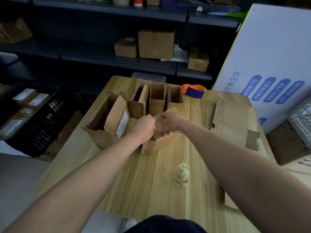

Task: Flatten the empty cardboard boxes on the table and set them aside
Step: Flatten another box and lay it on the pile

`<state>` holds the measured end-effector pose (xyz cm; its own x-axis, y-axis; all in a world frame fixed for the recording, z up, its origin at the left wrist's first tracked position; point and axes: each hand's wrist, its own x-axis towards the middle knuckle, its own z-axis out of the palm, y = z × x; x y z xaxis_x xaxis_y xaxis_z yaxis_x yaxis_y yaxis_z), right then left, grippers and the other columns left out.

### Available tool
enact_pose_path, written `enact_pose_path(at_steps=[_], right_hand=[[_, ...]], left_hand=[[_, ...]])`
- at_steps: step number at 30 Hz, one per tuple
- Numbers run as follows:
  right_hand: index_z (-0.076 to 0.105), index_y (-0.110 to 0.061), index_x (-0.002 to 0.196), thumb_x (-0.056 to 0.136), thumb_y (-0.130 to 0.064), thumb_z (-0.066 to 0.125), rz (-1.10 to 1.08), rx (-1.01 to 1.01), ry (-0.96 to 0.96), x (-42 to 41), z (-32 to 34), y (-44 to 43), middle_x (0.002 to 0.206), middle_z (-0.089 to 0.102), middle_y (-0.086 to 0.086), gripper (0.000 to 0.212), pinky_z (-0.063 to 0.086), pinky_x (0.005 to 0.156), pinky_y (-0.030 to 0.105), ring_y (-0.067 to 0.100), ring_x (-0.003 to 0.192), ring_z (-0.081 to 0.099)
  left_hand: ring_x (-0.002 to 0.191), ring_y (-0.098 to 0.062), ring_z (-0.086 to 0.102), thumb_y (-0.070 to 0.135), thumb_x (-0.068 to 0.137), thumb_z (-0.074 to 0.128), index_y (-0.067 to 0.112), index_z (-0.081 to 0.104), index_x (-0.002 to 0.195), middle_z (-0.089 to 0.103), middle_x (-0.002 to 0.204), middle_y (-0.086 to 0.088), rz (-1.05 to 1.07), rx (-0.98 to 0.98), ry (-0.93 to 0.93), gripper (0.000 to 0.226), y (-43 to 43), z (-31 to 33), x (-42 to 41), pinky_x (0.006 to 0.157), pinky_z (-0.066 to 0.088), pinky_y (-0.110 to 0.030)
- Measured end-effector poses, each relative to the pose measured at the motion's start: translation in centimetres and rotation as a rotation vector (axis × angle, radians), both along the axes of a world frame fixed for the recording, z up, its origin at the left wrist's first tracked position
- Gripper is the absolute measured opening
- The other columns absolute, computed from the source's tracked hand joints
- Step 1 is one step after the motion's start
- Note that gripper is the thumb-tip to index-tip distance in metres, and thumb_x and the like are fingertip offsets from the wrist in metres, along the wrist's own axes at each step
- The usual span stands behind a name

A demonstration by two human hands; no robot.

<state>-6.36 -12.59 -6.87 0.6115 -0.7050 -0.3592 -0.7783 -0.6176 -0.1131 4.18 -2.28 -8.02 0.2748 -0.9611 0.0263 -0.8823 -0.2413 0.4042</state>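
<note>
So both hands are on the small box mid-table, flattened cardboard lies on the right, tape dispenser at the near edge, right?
No. Head view shows the tape dispenser at the far edge of the table, not the near one. Rest holds: left hand and right hand grip the small box, flattened cardboard on the right.

brown boxes (pixel 156 143), pale striped wood table (pixel 151 182)

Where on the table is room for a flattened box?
Widest: near half of the table, between the held box and the near edge, left of the tape wad. A narrower strip: between that box and the flattened cardboard. Open boxes crowd the far side.
</note>
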Motion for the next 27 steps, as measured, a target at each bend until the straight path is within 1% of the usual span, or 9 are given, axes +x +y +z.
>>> enact_pose_path(at_steps=[2,4,7,9,12,16,21,24,27], right_hand=[[0.032,-0.028,0.141,0.064,-0.029,0.084,-0.012,0.019,-0.027,-0.1,-0.1,-0.1,0.118,0.055,0.008,0.093,0.051,0.081,0.038,0.021,0.087,0.05],[0.031,-0.028,0.141,0.064,-0.029,0.084,-0.017,0.031,-0.045,-0.1,-0.1,-0.2,0.117,0.054,0.008,0.093,0.05,0.08,0.037,0.022,0.089,0.049],[0.032,-0.027,0.141,0.065,-0.026,0.084,-0.02,0.026,-0.067,0.3,0.0,-0.1,0.117,0.055,0.008,0.092,0.048,0.079,0.037,0.021,0.09,0.049],[0.033,-0.025,0.141,0.065,-0.025,0.083,-0.014,0.021,-0.066,0.6,0.1,-0.1,0.115,0.055,0.008,0.09,0.047,0.077,0.035,0.021,0.087,0.049],[0.033,-0.024,0.141,0.066,-0.025,0.082,0.0,0.022,-0.048,0.6,0.1,-0.1,0.119,0.055,0.009,0.09,0.049,0.082,0.037,0.025,0.097,0.054],[0.029,-0.024,0.143,0.067,-0.024,0.082,0.002,0.03,-0.028,0.4,0.3,0.0,0.122,0.055,0.01,0.092,0.051,0.087,0.039,0.026,0.102,0.055],[0.028,-0.023,0.143,0.068,-0.025,0.081,-0.004,0.032,-0.002,0.1,0.3,0.0,0.124,0.054,0.01,0.092,0.05,0.091,0.042,0.027,0.105,0.055],[0.028,-0.023,0.144,0.068,-0.027,0.082,-0.002,0.039,-0.005,-0.1,0.4,-0.1,0.126,0.053,0.01,0.093,0.049,0.093,0.043,0.028,0.108,0.054],[0.027,-0.025,0.144,0.068,-0.027,0.082,-0.01,0.056,-0.034,0.0,0.3,0.0,0.127,0.052,0.01,0.094,0.049,0.093,0.045,0.029,0.11,0.053]], left_hand=[[0.076,-0.02,0.055,0.01,0.093,0.05,0.01,0.05,0.082,0.055,0.082,-0.004,0.146,-0.107,0.127,0.011,-0.1,0.8,0.8,0.063,0.044,-0.027],[0.077,-0.016,0.057,0.014,0.093,0.052,0.014,0.051,0.085,0.057,0.082,-0.001,0.243,-0.191,0.308,0.009,-0.2,1.6,2.5,0.066,0.048,-0.027],[0.089,-0.01,0.057,0.02,0.086,0.064,0.023,0.055,0.096,0.058,0.093,0.008,0.095,-0.065,0.372,0.014,0.0,2.3,4.0,0.073,0.046,-0.023],[0.097,-0.01,0.056,0.023,0.082,0.07,0.026,0.058,0.104,0.056,0.101,0.011,-0.002,0.066,0.313,0.026,0.4,1.6,3.4,0.074,0.043,-0.02],[0.106,-0.012,0.046,0.022,0.083,0.069,0.023,0.061,0.117,0.05,0.111,0.006,-0.05,0.096,0.141,0.035,0.4,-0.2,2.3,0.089,0.042,-0.03],[0.101,-0.014,0.046,0.016,0.087,0.063,0.017,0.069,0.091,0.053,0.095,0.003,-0.092,0.059,0.064,0.007,0.0,0.3,2.2,0.084,0.038,-0.029],[0.091,-0.016,0.046,0.004,0.091,0.048,0.016,0.055,0.075,0.049,0.087,0.003,-0.164,0.052,-0.048,0.02,-0.5,0.2,1.4,0.073,0.038,-0.027],[0.09,-0.016,0.046,0.002,0.092,0.045,0.012,0.051,0.079,0.051,0.09,0.0,-0.056,-0.018,0.134,0.018,-0.6,-0.4,1.4,0.074,0.034,-0.025],[0.084,-0.015,0.048,0.004,0.094,0.046,0.011,0.052,0.081,0.051,0.087,0.001,0.064,-0.072,0.359,0.016,-0.4,-0.9,1.4,0.066,0.035,-0.02]])
